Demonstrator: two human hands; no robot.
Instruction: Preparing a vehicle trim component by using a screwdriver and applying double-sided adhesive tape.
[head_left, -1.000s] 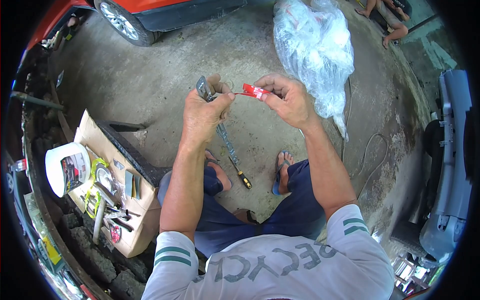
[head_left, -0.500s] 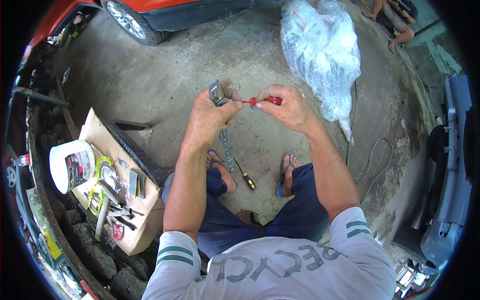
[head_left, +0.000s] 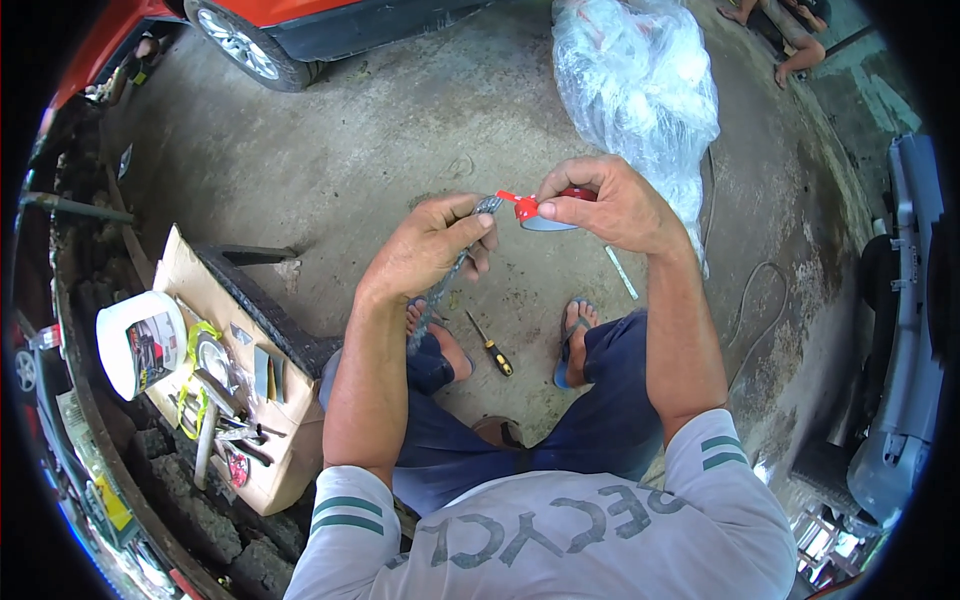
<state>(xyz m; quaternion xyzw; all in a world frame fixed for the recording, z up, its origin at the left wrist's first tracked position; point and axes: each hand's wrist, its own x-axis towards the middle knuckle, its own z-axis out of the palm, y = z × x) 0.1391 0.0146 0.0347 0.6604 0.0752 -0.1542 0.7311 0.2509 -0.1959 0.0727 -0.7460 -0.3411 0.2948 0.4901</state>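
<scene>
My left hand (head_left: 428, 252) grips a long grey metal strip-like part (head_left: 447, 285) that hangs down toward my left knee. My right hand (head_left: 607, 205) holds a small roll of red tape (head_left: 558, 208), with the tape's red free end (head_left: 521, 205) pinched at my thumb and touching the top of the grey part. Both hands are raised in front of me above the concrete floor, a few centimetres apart.
A screwdriver (head_left: 491, 345) with a yellow-black handle lies on the floor between my sandalled feet. At my left a cardboard sheet (head_left: 185, 275) carries tools and a white tub (head_left: 140, 345). A clear plastic bag (head_left: 635, 90) lies ahead; a red car (head_left: 300, 25) stands beyond.
My hands have come closer together, and the red tape roll now meets the top of the grey part. The grey part has tilted nearer to my left leg.
</scene>
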